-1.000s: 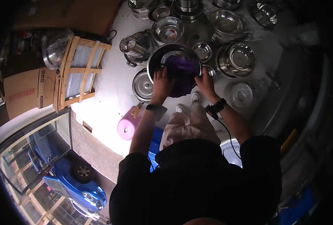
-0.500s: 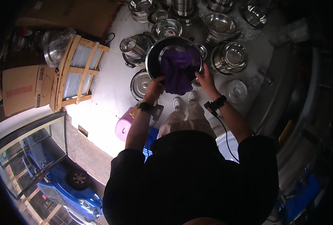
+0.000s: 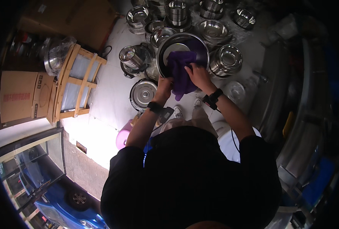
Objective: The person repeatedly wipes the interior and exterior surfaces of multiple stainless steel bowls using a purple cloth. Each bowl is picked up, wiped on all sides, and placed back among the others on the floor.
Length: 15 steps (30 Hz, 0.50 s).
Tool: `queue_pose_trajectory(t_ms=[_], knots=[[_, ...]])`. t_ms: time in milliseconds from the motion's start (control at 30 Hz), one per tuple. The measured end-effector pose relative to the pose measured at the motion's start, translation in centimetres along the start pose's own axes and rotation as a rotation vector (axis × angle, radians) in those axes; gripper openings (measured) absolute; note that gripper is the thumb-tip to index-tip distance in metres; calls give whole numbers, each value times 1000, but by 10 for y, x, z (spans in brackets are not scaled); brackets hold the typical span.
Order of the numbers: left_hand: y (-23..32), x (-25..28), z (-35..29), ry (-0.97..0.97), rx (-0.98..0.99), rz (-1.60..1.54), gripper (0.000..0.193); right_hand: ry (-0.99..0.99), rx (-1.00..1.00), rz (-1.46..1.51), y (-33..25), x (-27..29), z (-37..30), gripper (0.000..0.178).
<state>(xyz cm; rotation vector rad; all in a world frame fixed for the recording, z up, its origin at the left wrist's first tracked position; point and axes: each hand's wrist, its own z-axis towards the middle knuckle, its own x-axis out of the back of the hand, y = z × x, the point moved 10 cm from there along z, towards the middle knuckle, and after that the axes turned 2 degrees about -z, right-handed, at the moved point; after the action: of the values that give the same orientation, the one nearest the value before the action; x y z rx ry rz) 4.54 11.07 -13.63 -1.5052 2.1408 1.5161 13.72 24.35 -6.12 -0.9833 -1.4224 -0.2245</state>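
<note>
In front of me is a shiny steel basin (image 3: 163, 55), tilted so its inside shows. My left hand (image 3: 164, 87) is closed on its near-left rim; the fingers underneath are hidden. A purple cloth (image 3: 180, 63) lies partly inside the basin and hangs over the near rim. On the right part of this cloth rests my right hand (image 3: 200, 78), its fingers bent and gripping the fabric. Dark straps with small devices are on both wrists.
Stacks of steel bowls (image 3: 215, 30) and pots (image 3: 226, 61) stand on the pale floor beyond and beside the basin. A round steel lid (image 3: 143, 93) lies left of my feet. Further left are a wooden crate (image 3: 79, 82) and a cardboard box (image 3: 18, 95). A white tub (image 3: 232, 143) sits at right.
My right hand has left the basin's right rim and moved inward onto the purple cloth. The basin has shifted slightly right and away; my left hand still holds its rim.
</note>
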Motion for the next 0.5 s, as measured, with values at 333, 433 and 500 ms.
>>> queue_pose_trajectory(t_ms=[333, 433, 500], knots=[[39, -28, -5, -94, -385, 294, 74, -198, -254, 684, 70, -62, 34, 35], [61, -21, -9, -20, -522, 403, 78, -121, -155, 1039, 41, -5, 13, 27], [76, -22, -12, 18, -592, 453, 76, 23, -105, 1022, 42, 31, 4, 25]])
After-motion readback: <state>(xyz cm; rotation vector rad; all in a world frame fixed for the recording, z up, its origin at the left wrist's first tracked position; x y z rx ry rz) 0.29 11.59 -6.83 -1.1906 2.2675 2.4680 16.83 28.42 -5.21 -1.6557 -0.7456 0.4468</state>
